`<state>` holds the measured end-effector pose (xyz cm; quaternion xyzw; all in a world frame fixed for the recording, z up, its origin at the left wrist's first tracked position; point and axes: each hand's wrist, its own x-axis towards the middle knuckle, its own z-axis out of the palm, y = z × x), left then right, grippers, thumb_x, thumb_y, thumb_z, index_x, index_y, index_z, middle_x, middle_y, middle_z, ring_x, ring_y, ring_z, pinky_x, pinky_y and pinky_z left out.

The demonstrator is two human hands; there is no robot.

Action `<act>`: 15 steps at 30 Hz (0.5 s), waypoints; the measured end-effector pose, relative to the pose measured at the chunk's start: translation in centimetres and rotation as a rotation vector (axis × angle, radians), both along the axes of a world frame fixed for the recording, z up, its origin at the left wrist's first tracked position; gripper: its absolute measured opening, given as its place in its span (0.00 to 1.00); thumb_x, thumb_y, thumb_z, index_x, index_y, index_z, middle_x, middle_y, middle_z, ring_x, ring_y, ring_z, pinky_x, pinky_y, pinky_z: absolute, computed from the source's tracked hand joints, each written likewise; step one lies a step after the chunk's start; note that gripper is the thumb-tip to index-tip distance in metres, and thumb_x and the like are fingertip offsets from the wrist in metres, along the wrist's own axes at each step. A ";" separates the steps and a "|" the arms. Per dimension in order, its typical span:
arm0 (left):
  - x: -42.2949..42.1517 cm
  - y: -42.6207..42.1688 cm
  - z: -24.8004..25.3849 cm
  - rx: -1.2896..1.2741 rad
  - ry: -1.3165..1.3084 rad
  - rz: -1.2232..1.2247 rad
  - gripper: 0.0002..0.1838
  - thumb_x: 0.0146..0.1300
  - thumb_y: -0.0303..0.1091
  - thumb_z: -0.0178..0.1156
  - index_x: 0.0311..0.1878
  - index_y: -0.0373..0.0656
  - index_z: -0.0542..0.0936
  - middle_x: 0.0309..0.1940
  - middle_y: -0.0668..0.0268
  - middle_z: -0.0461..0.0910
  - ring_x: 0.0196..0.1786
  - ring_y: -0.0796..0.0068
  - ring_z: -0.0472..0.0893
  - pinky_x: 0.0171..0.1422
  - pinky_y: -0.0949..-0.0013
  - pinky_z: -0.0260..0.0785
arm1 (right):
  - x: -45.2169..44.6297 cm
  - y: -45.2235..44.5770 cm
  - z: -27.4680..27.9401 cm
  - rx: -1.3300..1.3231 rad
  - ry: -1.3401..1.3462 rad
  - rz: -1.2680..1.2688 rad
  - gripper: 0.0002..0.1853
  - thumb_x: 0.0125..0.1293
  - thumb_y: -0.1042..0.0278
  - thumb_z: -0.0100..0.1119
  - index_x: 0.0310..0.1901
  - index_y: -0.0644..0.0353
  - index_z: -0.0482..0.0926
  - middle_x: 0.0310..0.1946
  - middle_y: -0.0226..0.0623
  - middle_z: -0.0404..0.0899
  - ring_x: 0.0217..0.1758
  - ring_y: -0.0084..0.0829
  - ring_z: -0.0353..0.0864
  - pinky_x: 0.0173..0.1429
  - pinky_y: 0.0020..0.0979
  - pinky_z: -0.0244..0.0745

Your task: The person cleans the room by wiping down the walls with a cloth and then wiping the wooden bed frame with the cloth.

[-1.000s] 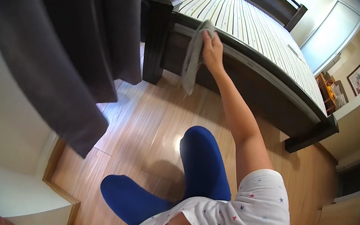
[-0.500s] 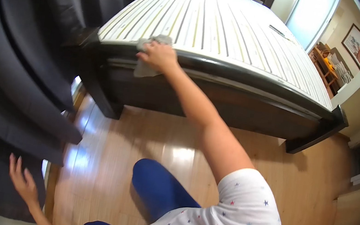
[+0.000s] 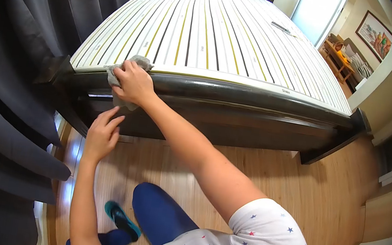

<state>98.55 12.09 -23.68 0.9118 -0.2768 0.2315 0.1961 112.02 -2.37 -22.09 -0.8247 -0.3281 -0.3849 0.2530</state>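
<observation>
My right hand [image 3: 135,83] grips a grey cloth [image 3: 140,62] against the top rail of the dark wooden footboard [image 3: 240,94], near its left end. Part of the cloth hangs down below the fingers. Just below and to the left of it, my left hand [image 3: 103,135] is raised with its fingers apart and nothing in them, close to the cloth's lower end. Behind the rail lies a mattress with a striped cover [image 3: 204,32].
Dark curtains [image 3: 14,80] hang along the left side. A small dark object [image 3: 280,27] lies on the mattress. A teal slipper [image 3: 121,220] is on the wood floor [image 3: 268,184]. At the right back are a doorway, an orange-brown table [image 3: 340,58] and a framed picture [image 3: 375,35].
My right hand has moved left along the footboard with the cloth. My left hand has come up from the lower left toward it. The view has shifted, showing more of the mattress and a slipper.
</observation>
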 end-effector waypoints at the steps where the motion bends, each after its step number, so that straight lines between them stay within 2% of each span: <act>1: -0.2 1.6 -1.0 -0.054 0.046 0.034 0.17 0.52 0.22 0.55 0.48 0.39 0.77 0.57 0.56 0.71 0.59 0.54 0.71 0.63 0.59 0.62 | 0.1 -0.2 0.3 0.051 0.060 0.058 0.16 0.46 0.59 0.63 0.37 0.55 0.76 0.34 0.42 0.70 0.43 0.43 0.73 0.51 0.41 0.70; 2: -0.5 3.1 -1.6 -0.108 0.094 0.072 0.17 0.53 0.22 0.55 0.48 0.39 0.78 0.57 0.56 0.71 0.59 0.54 0.70 0.63 0.59 0.62 | 1.0 -0.4 0.6 0.103 0.000 0.094 0.16 0.44 0.67 0.63 0.38 0.53 0.74 0.32 0.42 0.69 0.41 0.43 0.73 0.42 0.40 0.71; 3: -1.2 4.7 -2.0 -0.123 0.138 0.133 0.15 0.55 0.22 0.53 0.47 0.38 0.78 0.57 0.56 0.71 0.59 0.54 0.71 0.62 0.61 0.63 | 1.8 -0.6 1.1 0.136 -0.009 0.159 0.15 0.46 0.72 0.61 0.38 0.56 0.74 0.32 0.43 0.69 0.38 0.44 0.74 0.39 0.41 0.71; 7: -2.3 8.1 -1.8 -0.295 0.199 0.268 0.15 0.58 0.23 0.51 0.49 0.38 0.78 0.58 0.57 0.71 0.57 0.58 0.73 0.60 0.65 0.64 | -0.6 -1.2 7.5 0.375 -0.166 0.190 0.12 0.46 0.77 0.60 0.36 0.60 0.73 0.34 0.43 0.69 0.32 0.46 0.76 0.33 0.41 0.74; 9: -1.8 8.1 -2.2 -0.379 0.171 0.267 0.15 0.59 0.24 0.51 0.49 0.38 0.77 0.58 0.58 0.71 0.56 0.60 0.74 0.58 0.67 0.65 | -1.8 -1.6 10.2 0.401 -0.142 0.099 0.10 0.45 0.73 0.62 0.32 0.60 0.75 0.34 0.43 0.70 0.36 0.45 0.76 0.36 0.40 0.73; 12: -1.3 6.3 -2.6 -0.506 0.149 0.206 0.15 0.60 0.25 0.51 0.50 0.38 0.77 0.57 0.59 0.72 0.55 0.63 0.75 0.56 0.69 0.66 | -0.3 -1.5 10.0 0.174 -0.168 -0.060 0.09 0.45 0.68 0.62 0.30 0.59 0.78 0.35 0.42 0.71 0.43 0.43 0.75 0.40 0.40 0.72; 13: -1.5 5.2 -1.9 -0.489 0.240 0.199 0.15 0.60 0.25 0.51 0.50 0.38 0.77 0.57 0.59 0.72 0.55 0.63 0.75 0.54 0.69 0.67 | 0.0 -1.2 9.0 -0.020 -0.034 -0.169 0.11 0.48 0.59 0.63 0.29 0.57 0.80 0.37 0.42 0.74 0.49 0.42 0.73 0.44 0.39 0.71; 15: -1.1 4.8 -2.4 -0.342 0.224 0.125 0.15 0.60 0.25 0.51 0.50 0.38 0.77 0.58 0.59 0.71 0.54 0.64 0.74 0.53 0.70 0.67 | 1.0 -0.7 4.8 -0.296 0.130 -0.199 0.17 0.55 0.50 0.59 0.34 0.58 0.80 0.37 0.43 0.75 0.46 0.42 0.75 0.45 0.40 0.72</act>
